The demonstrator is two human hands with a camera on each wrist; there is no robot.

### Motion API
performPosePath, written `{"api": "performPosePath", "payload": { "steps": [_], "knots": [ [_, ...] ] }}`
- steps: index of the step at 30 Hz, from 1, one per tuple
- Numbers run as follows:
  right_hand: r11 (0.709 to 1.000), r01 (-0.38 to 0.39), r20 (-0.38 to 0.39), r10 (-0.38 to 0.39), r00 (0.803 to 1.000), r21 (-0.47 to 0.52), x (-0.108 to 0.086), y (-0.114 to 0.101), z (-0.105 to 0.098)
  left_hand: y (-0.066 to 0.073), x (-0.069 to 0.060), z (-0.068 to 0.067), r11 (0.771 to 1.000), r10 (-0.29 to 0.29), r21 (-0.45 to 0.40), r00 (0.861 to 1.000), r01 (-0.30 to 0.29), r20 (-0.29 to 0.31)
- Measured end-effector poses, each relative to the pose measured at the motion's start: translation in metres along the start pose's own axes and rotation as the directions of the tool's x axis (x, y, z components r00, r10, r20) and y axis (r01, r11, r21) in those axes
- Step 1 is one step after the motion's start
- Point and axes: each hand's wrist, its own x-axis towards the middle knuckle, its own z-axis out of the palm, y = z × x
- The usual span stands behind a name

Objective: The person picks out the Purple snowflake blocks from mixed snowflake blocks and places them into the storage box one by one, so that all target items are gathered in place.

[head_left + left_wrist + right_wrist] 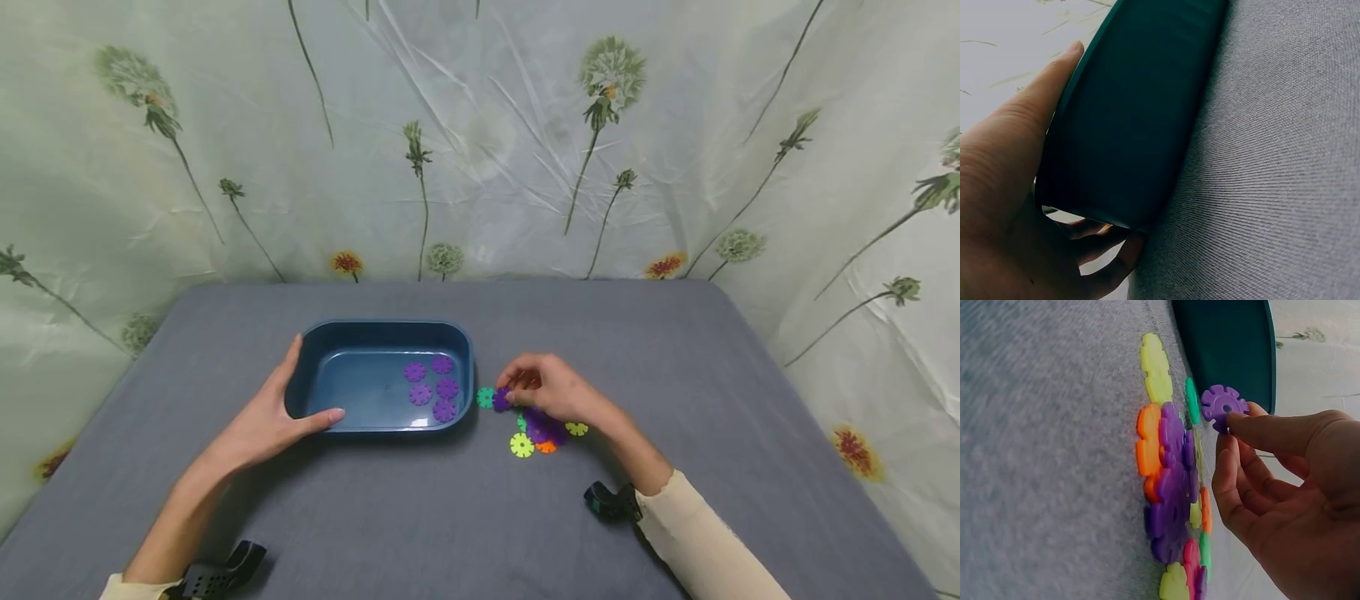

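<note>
My left hand [266, 423] grips the left end of a blue rectangular plastic tray [356, 387], its thumb over the near rim. In the left wrist view the fingers [1113, 265] curl round the tray's end. Several purple snowflake discs [420, 394] lie flat in the tray's right half. Just right of the tray, my right hand [553, 387] pinches a purple snowflake disc [1217, 403] between thumb and fingertips, raised off the cloth. Below that hand lies a loose pile of discs, with purple [1172, 506], orange [1149, 444] and yellow [1157, 369] ones showing; the hand partly hides it in the head view.
A green disc [486, 397] lies between the tray and the right hand. Grey cloth [420, 517] covers the table. Behind the table hangs a pale curtain [495, 167] with dandelion prints. A black wrist device [611, 502] sits at the right sleeve.
</note>
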Motion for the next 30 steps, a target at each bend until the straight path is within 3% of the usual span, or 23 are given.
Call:
{"api": "performPosePath", "payload": {
  "steps": [21, 30],
  "knots": [
    [0.982, 0.038, -0.180, -0.004, 0.984, 0.183, 0.012, -0.013, 0.005, 0.001, -0.002, 0.000, 0.999, -0.040, 0.023, 0.999, 0.039, 0.014],
    [0.977, 0.047, -0.220, 0.000, 0.976, 0.207, 0.017, -0.022, 0.006, 0.001, 0.001, 0.001, 1.000, -0.030, 0.002, 1.000, 0.030, 0.009]
  ]
}}
